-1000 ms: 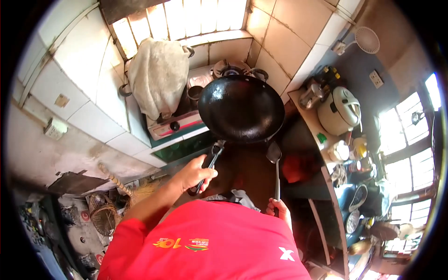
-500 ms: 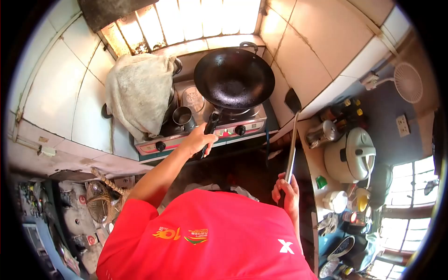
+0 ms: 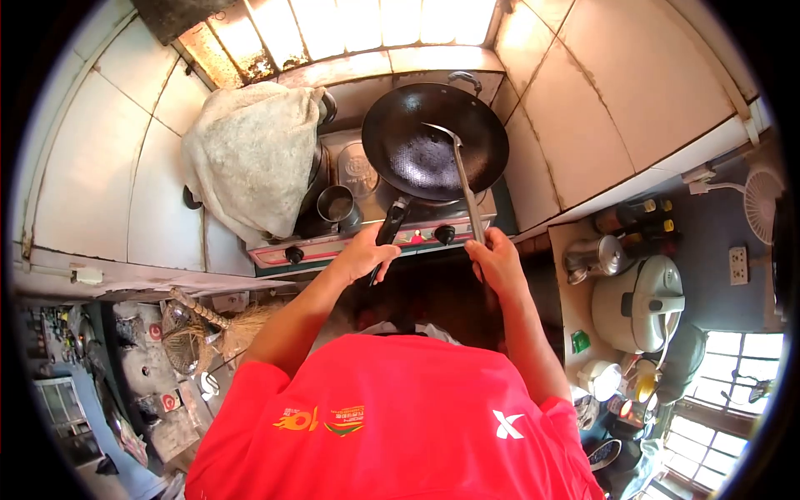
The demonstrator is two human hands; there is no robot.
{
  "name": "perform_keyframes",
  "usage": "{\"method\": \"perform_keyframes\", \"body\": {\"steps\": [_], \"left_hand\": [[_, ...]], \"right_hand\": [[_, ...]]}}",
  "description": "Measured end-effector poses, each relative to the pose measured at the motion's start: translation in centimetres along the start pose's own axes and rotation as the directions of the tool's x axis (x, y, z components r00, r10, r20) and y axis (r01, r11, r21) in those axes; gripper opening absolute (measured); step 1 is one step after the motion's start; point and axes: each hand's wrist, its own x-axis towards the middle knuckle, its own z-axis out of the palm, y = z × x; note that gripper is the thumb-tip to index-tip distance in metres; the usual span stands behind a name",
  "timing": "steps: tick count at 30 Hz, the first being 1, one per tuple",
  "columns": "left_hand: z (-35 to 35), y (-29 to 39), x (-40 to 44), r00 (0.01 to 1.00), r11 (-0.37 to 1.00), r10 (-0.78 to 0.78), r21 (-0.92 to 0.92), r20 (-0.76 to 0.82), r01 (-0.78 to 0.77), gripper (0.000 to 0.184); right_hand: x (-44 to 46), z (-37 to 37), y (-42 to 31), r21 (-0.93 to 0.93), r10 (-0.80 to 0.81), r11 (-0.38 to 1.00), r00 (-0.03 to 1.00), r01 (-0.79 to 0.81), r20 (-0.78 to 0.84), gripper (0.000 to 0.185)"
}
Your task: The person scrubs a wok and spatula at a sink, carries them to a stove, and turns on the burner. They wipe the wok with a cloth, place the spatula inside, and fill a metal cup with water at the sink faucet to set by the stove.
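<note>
A dark wok [image 3: 402, 154] sits on the right burner of the gas stove [image 3: 358, 169], its black handle [image 3: 393, 218] pointing toward me. My left hand [image 3: 367, 255] is closed around the end of that handle. Closed on the long metal shaft of a wok spatula [image 3: 465, 177] is my right hand [image 3: 499, 265], in front of the stove's right end. The spatula's head is inside the wok, seen nearly edge-on. Dark and shiny, the wok's inner surface shows no food. Left of the handle stands a small metal cup [image 3: 337, 207].
A pale cloth [image 3: 250, 158] drapes over a pot on the left burner. Stove knobs [image 3: 444, 234] face me along the front edge. On the right counter are a metal kettle [image 3: 593, 257] and a rice cooker [image 3: 637, 304]. Tiled walls [image 3: 604, 92] flank the stove.
My right hand has come up and forward from the counter side. The spatula's head has swung left from the right wall into the wok. My left hand keeps its hold on the handle.
</note>
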Motion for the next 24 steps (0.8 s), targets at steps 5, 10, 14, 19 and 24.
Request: {"method": "perform_keyframes", "body": {"steps": [5, 10, 14, 19, 24], "left_hand": [[-0.8, -0.2, -0.1, 1.000, 1.000, 0.003, 0.014, 0.019, -0.004, 0.040], [-1.9, 0.0, 0.4, 0.999, 0.997, -0.038, 0.069, 0.012, 0.037, 0.037], [-3.2, 0.0, 1.1, 1.000, 0.986, -0.023, 0.168, 0.015, 0.020, 0.032], [-4.4, 1.0, 1.7, 0.998, 0.968, -0.064, 0.243, -0.018, 0.066, 0.030], [-5.6, 0.3, 2.7, 1.000, 0.954, -0.012, 0.299, -0.020, 0.017, 0.021]], "right_hand": [[3.1, 1.4, 0.4, -0.070, 0.021, 0.997, 0.999, -0.023, -0.025, 0.021], [4.8, 2.3, 1.6, -0.101, 0.023, 0.994, 0.999, -0.027, -0.041, 0.029], [4.7, 3.6, 2.1, 0.083, 0.017, 0.996, 1.000, -0.018, 0.009, 0.031], [3.3, 3.7, 3.2, 0.457, 0.167, 0.859, 0.970, -0.230, 0.175, 0.027], [3.1, 4.5, 10.3, 0.636, 0.430, 0.656, 0.894, -0.407, 0.129, 0.019]]}}
